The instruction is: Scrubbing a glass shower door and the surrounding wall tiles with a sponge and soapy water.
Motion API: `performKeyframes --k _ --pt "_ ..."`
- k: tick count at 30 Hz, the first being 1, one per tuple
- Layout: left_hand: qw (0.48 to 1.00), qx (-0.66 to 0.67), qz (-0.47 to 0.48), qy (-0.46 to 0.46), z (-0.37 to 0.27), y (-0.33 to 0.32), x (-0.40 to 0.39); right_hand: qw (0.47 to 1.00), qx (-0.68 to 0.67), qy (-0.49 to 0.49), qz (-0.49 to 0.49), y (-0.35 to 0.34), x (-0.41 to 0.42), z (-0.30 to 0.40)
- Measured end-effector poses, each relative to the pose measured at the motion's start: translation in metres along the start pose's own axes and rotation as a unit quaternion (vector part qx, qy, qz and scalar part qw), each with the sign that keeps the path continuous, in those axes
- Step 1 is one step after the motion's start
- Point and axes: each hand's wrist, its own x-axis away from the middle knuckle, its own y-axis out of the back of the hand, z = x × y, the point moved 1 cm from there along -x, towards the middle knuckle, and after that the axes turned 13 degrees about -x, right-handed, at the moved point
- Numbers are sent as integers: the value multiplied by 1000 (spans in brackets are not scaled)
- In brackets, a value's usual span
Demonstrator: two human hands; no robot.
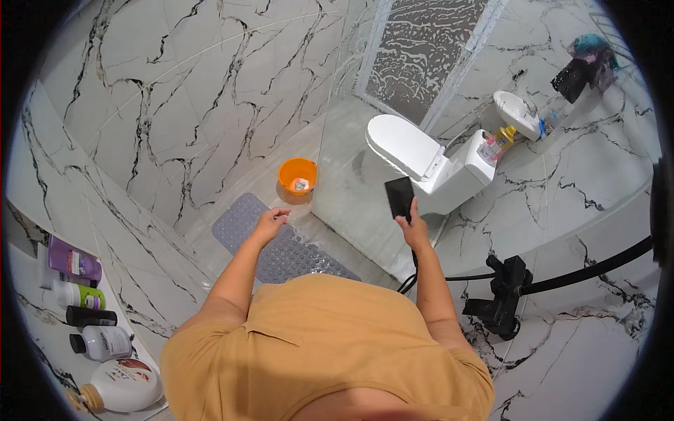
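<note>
My right hand [414, 229] grips a black rectangular handheld shower head [399, 197], its flat side facing up. A thin black hose [408, 284] hangs below that hand and runs towards the wall mixer. Over the bath mat, my left hand [271, 225] is loosely curled, with nothing visible in it. The mat is grey, bumpy rubber [287, 255] and shines wet near its right end. Just beyond the left hand, an orange bucket [297, 176] stands on the floor with a small pale item inside. A clear glass panel [345, 158] bears water streaks.
At the right wall is a black shower mixer [505, 297] with a thick black pipe [590, 271]. Beyond the glass are a white toilet [403, 144], a washbasin [518, 113] and a white-streaked door [426, 52]. Several bottles, including a Dove bottle [126, 387], line the left ledge.
</note>
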Motion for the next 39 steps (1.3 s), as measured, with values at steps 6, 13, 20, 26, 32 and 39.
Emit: performKeyframes --k 6,13,20,26,32,39 --pt "999 25 -12 -18 12 4 -6 997 -30 -28 -67 2 17 -18" --pt "999 20 -32 -8 4 8 -19 979 -127 -81 -139 21 19 -23" --pt "999 -12 -39 -14 19 37 -52 952 -198 -105 -210 -3 16 -25" --pt "997 28 -77 15 77 103 -126 958 -173 -28 -225 -41 -4 -88" --pt "996 54 -54 35 103 196 -209 752 -379 -128 -523 -67 -14 -29" --pt "999 18 18 -41 92 251 -348 602 -440 -18 -666 -53 -49 48"
